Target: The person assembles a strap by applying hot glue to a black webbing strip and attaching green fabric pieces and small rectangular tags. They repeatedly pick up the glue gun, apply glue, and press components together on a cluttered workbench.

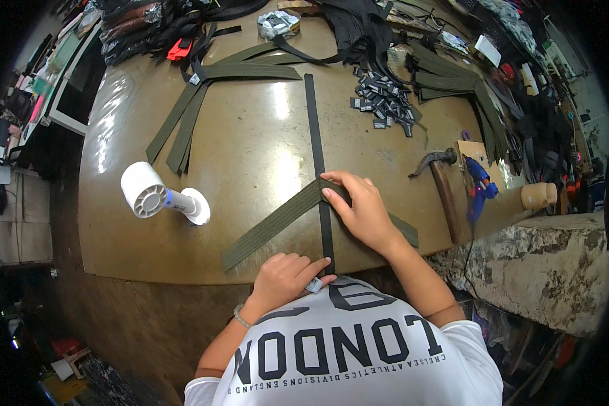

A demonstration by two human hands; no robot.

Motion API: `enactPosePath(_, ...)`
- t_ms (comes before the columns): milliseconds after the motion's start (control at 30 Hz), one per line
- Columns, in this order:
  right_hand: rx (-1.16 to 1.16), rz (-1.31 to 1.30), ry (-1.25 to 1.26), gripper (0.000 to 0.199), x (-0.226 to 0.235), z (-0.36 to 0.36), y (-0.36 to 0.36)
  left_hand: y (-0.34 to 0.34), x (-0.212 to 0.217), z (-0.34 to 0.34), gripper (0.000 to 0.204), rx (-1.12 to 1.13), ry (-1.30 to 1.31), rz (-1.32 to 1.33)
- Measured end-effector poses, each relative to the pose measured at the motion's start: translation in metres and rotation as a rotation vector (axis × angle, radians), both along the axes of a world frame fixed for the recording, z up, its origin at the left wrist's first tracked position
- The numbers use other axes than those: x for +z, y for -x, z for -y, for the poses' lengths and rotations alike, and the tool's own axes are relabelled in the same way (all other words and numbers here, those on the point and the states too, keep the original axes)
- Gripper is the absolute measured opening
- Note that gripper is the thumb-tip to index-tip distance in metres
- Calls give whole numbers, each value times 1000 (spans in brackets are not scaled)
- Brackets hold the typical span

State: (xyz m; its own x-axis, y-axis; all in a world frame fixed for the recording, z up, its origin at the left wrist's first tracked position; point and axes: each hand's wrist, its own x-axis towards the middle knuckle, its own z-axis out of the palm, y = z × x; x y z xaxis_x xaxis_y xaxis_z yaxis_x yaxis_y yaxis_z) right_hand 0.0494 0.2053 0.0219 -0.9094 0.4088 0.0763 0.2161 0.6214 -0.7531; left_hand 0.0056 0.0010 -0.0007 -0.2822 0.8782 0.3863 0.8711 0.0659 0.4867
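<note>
On the brown tabletop (243,152), near its front edge, an olive-green strap (271,231) lies bent at an angle, its bend meeting a narrower, straight black strip (314,122) that runs lengthwise away from the person. The right hand (364,211) holds the strap's bend, thumb and forefinger drawn close together; the left hand (283,276), fingers curled, pinches the strip's near end, a small pale label (313,285) just beside its thumb.

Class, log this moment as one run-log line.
left hand: on black strip | right hand: on olive strap | hammer: lying at right
</note>
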Motion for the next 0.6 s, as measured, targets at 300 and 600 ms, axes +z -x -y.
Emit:
enactPosePath(300,-36,-192,-183,23,-25,1,-7,1,1,0,28,-19,26,10)
enactPosePath(600,-73,-179,-71,14,-25,4,-8,14,26,-11,28,-61,110,202)
